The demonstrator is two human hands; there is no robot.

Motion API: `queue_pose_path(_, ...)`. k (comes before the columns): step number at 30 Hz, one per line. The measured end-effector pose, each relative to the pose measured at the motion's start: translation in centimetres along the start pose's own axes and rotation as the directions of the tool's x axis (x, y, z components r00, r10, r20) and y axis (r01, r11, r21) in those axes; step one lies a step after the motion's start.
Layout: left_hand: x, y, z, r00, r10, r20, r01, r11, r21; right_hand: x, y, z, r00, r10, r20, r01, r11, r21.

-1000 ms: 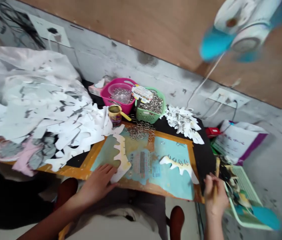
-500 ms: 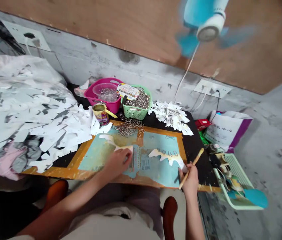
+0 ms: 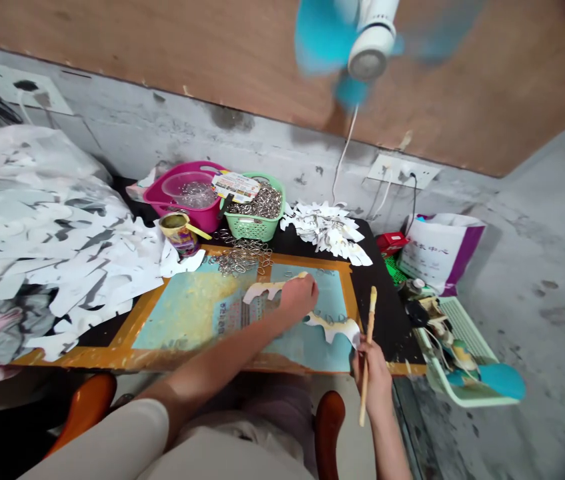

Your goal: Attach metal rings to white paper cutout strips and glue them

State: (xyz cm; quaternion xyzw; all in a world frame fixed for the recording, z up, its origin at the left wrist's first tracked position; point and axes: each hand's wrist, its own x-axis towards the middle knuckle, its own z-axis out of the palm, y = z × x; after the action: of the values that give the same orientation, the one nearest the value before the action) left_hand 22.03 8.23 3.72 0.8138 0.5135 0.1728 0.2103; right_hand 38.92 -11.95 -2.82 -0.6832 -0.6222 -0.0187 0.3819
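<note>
My left hand [image 3: 298,297] is shut on the end of a white paper cut-out with a scalloped edge [image 3: 262,291], which lies on a painted blue and yellow board with an orange border [image 3: 187,313]. My right hand [image 3: 375,383] grips a thin wooden paintbrush [image 3: 368,343] upright, just below a second white cut-out [image 3: 335,328] with metal rings along its edge. Behind the board lies a tangle of linked metal rings [image 3: 242,257]. A small tin [image 3: 178,233] with a yellow-handled tool stands at the left rear.
A pink basket [image 3: 182,200] and a green basket of metal rings [image 3: 255,207] stand at the back. Paper offcuts are heaped at left [image 3: 62,247] and behind the board [image 3: 325,230]. A blue fan [image 3: 367,50] hangs above; a cluttered green tray [image 3: 462,353] sits right.
The first cut-out has turned and moved right across the board with my left hand. My right hand has tilted the brush upright. The whole view has shifted as my head moved.
</note>
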Motion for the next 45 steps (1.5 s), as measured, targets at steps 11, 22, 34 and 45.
queue_pose_path(11, -3.2, -0.4, 0.6, 0.993, 0.073, 0.098, -0.071, 0.997, -0.023, -2.3, 1.6, -2.4, 0.999, -0.041, -0.010, 0.040, 0.994, -0.103)
queue_pose_path(22, -8.4, -4.3, 1.0, 0.987, 0.094, 0.127, -0.064, 0.973, -0.223, -0.3, 2.8, -1.4, 0.999, 0.002, -0.034, -0.005, 0.996, -0.088)
queue_pose_path(34, 0.1, -3.1, -0.6, 0.995, 0.102, 0.008, -0.101, 0.992, -0.073, -1.2, 4.5, -5.7, 0.977, 0.053, 0.206, -0.086, 0.984, 0.158)
queue_pose_path(45, 11.9, -1.6, 2.9, 0.935, 0.186, 0.303, -0.162, 0.982, -0.102, 2.7, 7.1, -1.2, 0.948, 0.236, -0.214, -0.179, 0.950, 0.256)
